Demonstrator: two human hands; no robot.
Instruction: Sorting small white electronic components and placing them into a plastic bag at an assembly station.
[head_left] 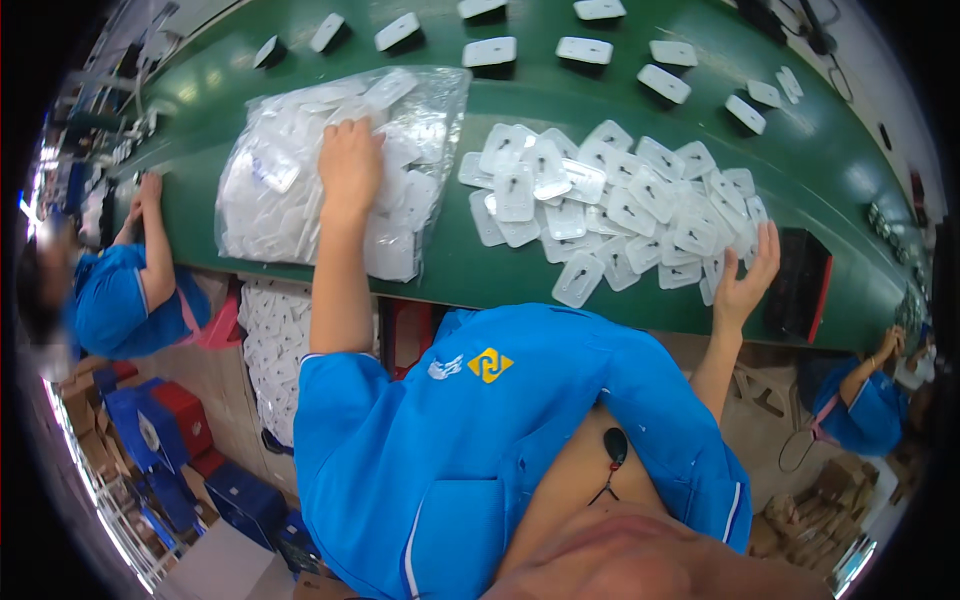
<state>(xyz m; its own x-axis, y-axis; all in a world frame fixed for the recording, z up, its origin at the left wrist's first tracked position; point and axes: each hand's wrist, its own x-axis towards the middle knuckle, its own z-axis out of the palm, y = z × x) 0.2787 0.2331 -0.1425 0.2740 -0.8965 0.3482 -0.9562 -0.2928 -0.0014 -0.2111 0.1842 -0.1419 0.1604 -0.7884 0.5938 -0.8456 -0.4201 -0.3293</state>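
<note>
A clear plastic bag (440, 135) packed with flat white plastic pieces lies on the green table, left of centre. Over its upper part, my left hand (350, 165) is curled down, fingers close together, gripping at the bag; the fingertips are hidden. To the right spreads a loose pile of translucent white rounded-rectangle pieces (635, 205), each with a small dark mark or part in the middle. At the pile's right edge, my right hand (748, 280) has thumb and fingers apart, touching or nearly touching the outermost pieces. Nothing shows in its grip.
Several white rectangular parts (490, 51) stand spaced along the far side of the green table (440, 270). A black box with a red edge (800, 285) sits right of my right hand. Co-workers in blue sit at left (125, 300) and right (870, 405). Blue crates (245, 500) stand at lower left.
</note>
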